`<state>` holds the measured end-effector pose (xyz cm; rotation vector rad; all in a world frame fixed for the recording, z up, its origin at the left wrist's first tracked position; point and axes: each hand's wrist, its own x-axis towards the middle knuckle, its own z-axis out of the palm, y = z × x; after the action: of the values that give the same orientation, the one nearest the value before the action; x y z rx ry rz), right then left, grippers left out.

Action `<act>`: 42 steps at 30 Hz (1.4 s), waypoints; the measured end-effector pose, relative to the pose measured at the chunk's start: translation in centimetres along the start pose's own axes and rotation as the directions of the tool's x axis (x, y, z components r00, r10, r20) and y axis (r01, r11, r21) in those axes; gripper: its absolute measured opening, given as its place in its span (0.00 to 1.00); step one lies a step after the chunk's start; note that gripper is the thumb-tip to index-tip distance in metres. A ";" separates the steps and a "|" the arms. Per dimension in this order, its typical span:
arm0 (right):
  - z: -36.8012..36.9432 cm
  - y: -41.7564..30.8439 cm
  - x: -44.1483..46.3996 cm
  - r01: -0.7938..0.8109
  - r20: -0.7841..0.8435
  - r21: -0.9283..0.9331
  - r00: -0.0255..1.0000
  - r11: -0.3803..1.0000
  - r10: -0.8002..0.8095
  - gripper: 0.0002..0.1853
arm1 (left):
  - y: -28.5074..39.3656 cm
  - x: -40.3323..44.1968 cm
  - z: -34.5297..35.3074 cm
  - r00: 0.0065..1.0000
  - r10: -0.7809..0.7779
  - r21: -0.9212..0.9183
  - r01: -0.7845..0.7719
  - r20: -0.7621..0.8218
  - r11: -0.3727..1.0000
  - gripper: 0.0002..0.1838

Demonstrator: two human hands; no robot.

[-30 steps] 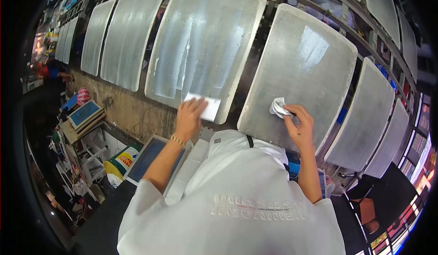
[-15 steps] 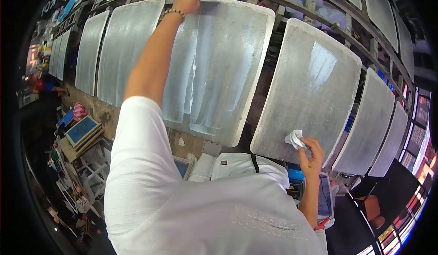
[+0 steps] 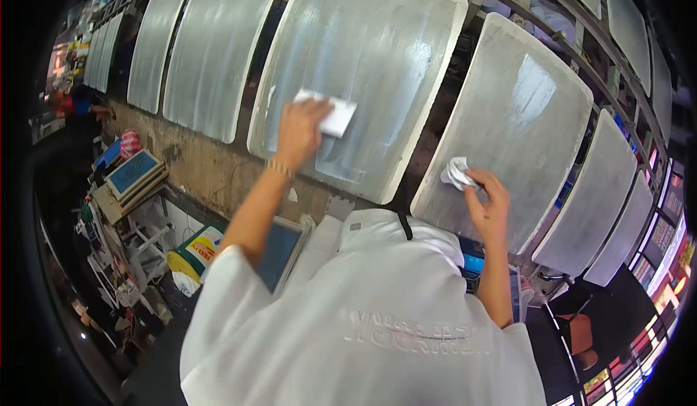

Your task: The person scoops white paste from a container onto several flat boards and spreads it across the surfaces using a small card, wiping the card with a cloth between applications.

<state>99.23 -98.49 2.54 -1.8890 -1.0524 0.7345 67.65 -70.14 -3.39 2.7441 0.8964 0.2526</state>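
Observation:
My left hand [image 3: 301,134] is closed on a flat white rectangular card [image 3: 338,118], which lies against the middle of a grey panel [image 3: 370,50] with pale edges. Glossy, whitish streaks run down that panel's surface. My right hand [image 3: 491,203] pinches a crumpled white wad [image 3: 457,173]; whether it is paper or cloth I cannot tell. It is held over the lower left part of the neighbouring grey panel [image 3: 501,137], which has a shiny wet-looking patch [image 3: 534,86] near its top.
More grey panels [image 3: 210,57] stand in a row on both sides. Framed screens [image 3: 134,172] are stacked at the lower left, near a green and yellow bucket [image 3: 196,253]. Another person [image 3: 76,108] is at the far left. A chair [image 3: 579,337] stands at the lower right.
My left hand has come down from the panel's top edge to its middle with the white card. The streaks look smoother. My right hand still holds the wad, slightly higher in view.

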 end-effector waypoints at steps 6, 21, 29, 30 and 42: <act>-0.4 -1.0 0.5 0.108 0.057 0.069 0.992 0.992 -0.112 0.14 | 5.2 -11.2 -4.3 0.952 -0.162 -0.019 0.172 0.261 0.985 0.27; -6.2 1.5 -6.9 -0.103 -0.247 -0.053 0.965 0.993 0.087 0.14 | 5.2 29.9 8.0 0.945 0.215 0.009 -0.220 -0.247 0.975 0.27; -6.2 2.9 -8.2 -0.124 -0.287 -0.003 0.951 0.992 0.118 0.14 | 6.2 21.2 6.8 0.971 0.180 0.029 -0.178 -0.155 0.984 0.24; -6.2 2.9 -7.9 -0.132 -0.292 -0.010 0.949 0.991 0.123 0.14 | 6.0 21.7 5.8 0.957 0.227 0.008 -0.230 -0.180 0.973 0.23; -7.0 2.4 -7.3 -0.099 -0.298 -0.004 0.950 0.995 0.093 0.14 | 4.1 35.2 7.9 0.982 0.170 0.096 -0.162 -0.086 0.982 0.19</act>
<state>102.18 -108.24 4.50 -2.0032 -0.7840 0.4745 99.83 -53.68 -6.65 2.9153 0.7171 0.3834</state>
